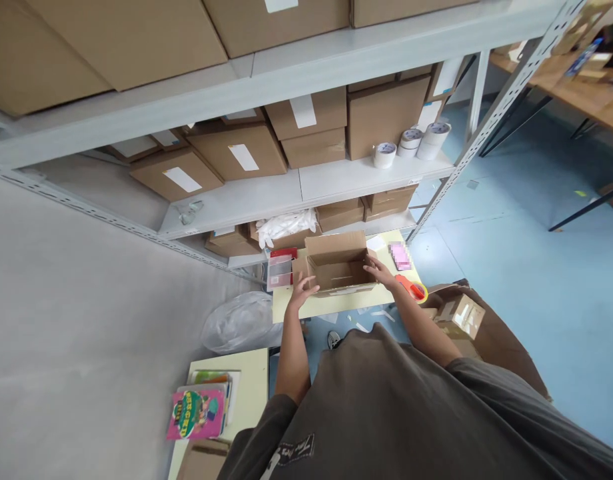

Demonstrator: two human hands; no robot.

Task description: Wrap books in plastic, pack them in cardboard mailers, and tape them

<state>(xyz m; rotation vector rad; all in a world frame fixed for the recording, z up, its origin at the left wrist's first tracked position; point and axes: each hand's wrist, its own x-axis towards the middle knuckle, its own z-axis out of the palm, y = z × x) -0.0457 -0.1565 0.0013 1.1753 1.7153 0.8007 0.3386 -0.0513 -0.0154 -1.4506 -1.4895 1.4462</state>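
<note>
An open brown cardboard box (pixel 336 263) stands on a small pale yellow table (pixel 331 305) below me, its flaps up. My left hand (pixel 302 292) rests against the box's left side, fingers spread. My right hand (pixel 379 270) lies on the box's right edge, fingers stretched over the rim. Neither hand grips anything else. An orange tape dispenser (pixel 411 289) lies on the table just right of my right forearm.
A clear plastic case with a red lid (pixel 280 269) and a pink item (pixel 400 255) sit by the box. Grey shelving (pixel 306 187) holds many cardboard boxes and tape rolls (pixel 411 141). Books (pixel 199 410) lie on a second table; a large carton (pixel 469 320) stands right.
</note>
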